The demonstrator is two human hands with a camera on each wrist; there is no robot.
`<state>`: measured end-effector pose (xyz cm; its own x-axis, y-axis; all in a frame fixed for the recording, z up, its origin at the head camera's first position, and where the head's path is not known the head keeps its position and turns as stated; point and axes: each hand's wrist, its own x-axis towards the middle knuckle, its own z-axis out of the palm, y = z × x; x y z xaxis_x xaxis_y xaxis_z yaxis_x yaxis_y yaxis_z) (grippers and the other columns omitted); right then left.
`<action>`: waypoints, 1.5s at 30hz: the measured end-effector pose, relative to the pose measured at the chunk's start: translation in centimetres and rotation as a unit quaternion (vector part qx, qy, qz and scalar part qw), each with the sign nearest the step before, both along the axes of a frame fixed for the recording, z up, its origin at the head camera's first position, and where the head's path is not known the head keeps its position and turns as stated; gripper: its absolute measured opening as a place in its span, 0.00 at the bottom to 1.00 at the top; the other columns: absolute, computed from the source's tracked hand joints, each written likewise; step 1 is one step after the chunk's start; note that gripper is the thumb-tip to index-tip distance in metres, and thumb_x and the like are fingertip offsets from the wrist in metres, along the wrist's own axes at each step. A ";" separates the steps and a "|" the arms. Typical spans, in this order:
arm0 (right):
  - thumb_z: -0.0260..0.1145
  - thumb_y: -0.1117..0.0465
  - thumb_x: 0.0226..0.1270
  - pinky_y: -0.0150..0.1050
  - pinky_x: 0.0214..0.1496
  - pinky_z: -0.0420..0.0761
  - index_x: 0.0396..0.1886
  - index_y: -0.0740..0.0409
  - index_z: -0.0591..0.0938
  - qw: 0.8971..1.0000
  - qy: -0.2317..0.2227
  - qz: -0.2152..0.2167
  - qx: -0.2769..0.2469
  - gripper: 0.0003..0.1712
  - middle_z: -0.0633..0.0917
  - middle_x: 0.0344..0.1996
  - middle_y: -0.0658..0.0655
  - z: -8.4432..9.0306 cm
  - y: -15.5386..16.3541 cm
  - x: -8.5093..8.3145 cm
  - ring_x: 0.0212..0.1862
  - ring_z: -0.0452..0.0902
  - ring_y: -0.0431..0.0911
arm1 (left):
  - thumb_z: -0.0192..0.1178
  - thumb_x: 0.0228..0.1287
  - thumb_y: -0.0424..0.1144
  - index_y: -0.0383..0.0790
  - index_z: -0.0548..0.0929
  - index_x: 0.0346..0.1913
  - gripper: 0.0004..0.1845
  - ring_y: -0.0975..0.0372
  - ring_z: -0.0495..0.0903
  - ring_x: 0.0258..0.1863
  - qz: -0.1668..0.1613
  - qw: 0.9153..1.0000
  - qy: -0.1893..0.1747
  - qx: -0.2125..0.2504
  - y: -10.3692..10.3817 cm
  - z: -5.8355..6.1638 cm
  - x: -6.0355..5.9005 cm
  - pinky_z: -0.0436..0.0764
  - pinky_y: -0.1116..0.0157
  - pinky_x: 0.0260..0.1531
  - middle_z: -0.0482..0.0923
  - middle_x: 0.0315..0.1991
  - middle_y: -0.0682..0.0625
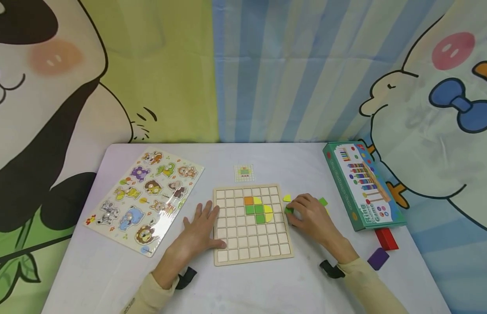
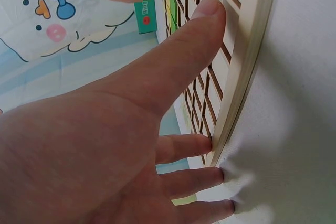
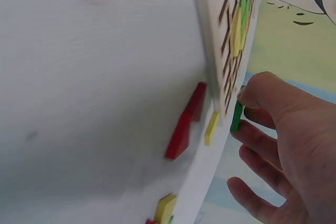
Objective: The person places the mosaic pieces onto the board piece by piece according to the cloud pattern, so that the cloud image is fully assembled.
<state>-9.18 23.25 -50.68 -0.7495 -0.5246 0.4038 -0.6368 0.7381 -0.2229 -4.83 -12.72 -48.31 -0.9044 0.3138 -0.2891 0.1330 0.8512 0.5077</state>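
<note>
A wooden grid board (image 1: pixel 247 254) lies in the middle of the table. Set in its cells are an orange square (image 1: pixel 248 200), green squares (image 1: pixel 260 218) and several yellow pieces (image 1: pixel 268 209). My left hand (image 1: pixel 197 231) rests at the board's left edge with fingers spread, the thumb over the frame. Just off the right edge, my right hand (image 1: pixel 312 218) pinches a green tile (image 3: pixel 237 117) between thumb and fingers. Around that hand lie a loose yellow piece (image 1: pixel 287 198) and a green one (image 1: pixel 323 201). Red pieces (image 3: pixel 185 127) show near it in the right wrist view.
Behind the board lies a small pattern card (image 1: pixel 244 173). An animal puzzle board (image 1: pixel 149 200) is at the left. On the right stands a green box (image 1: pixel 363 187), with a red block (image 1: pixel 386 239) and a purple block (image 1: pixel 378 258) beside it.
</note>
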 end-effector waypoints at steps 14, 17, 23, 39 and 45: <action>0.80 0.61 0.53 0.43 0.54 0.82 0.39 0.55 0.89 0.991 0.036 0.126 -0.001 0.13 0.88 0.39 0.51 1.3 -6.5 -1.3 0.50 0.81 0.49 | 0.79 0.47 0.53 0.32 0.58 0.78 0.60 0.32 0.42 0.79 0.003 1.000 -0.004 -0.007 0.0 -0.2 -0.3 0.50 0.20 0.61 0.46 0.80 0.31; 0.80 0.59 0.55 0.41 0.55 0.82 0.39 0.54 0.89 0.988 0.050 0.145 0.018 0.12 0.89 0.38 0.50 1.0 -7.6 -1.2 0.50 0.82 0.48 | 0.79 0.47 0.53 0.32 0.58 0.78 0.60 0.32 0.43 0.79 0.002 1.000 -0.005 -0.007 0.1 -0.1 -0.2 0.50 0.19 0.61 0.46 0.80 0.31; 0.78 0.60 0.57 0.42 0.57 0.81 0.38 0.53 0.90 0.985 0.037 0.165 0.031 0.10 0.89 0.39 0.49 0.2 -8.8 -0.7 0.50 0.81 0.47 | 0.79 0.47 0.53 0.32 0.59 0.78 0.59 0.31 0.44 0.78 0.003 1.000 -0.005 -0.005 0.1 0.2 -0.1 0.51 0.19 0.61 0.47 0.80 0.30; 0.75 0.59 0.64 0.45 0.60 0.80 0.38 0.52 0.92 0.982 0.043 0.171 0.062 0.05 0.89 0.40 0.49 -0.6 -9.1 -0.1 0.52 0.82 0.50 | 0.79 0.47 0.52 0.31 0.59 0.78 0.59 0.31 0.44 0.78 0.003 1.000 -0.004 0.001 0.0 0.3 -0.1 0.51 0.19 0.60 0.47 0.80 0.30; 0.77 0.60 0.60 0.46 0.58 0.80 0.37 0.54 0.92 0.982 0.051 0.178 0.047 0.06 0.89 0.39 0.51 -0.9 -9.0 0.0 0.52 0.82 0.51 | 0.79 0.47 0.52 0.32 0.59 0.78 0.59 0.31 0.44 0.78 0.003 1.000 -0.006 0.000 0.0 0.2 -0.1 0.50 0.19 0.60 0.47 0.80 0.30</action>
<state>-9.23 14.27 -51.59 -0.4697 -0.7849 0.4042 -0.8738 0.4787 -0.0858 -4.94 -12.70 -48.08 -0.9030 0.3081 -0.2994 0.1221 0.8521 0.5089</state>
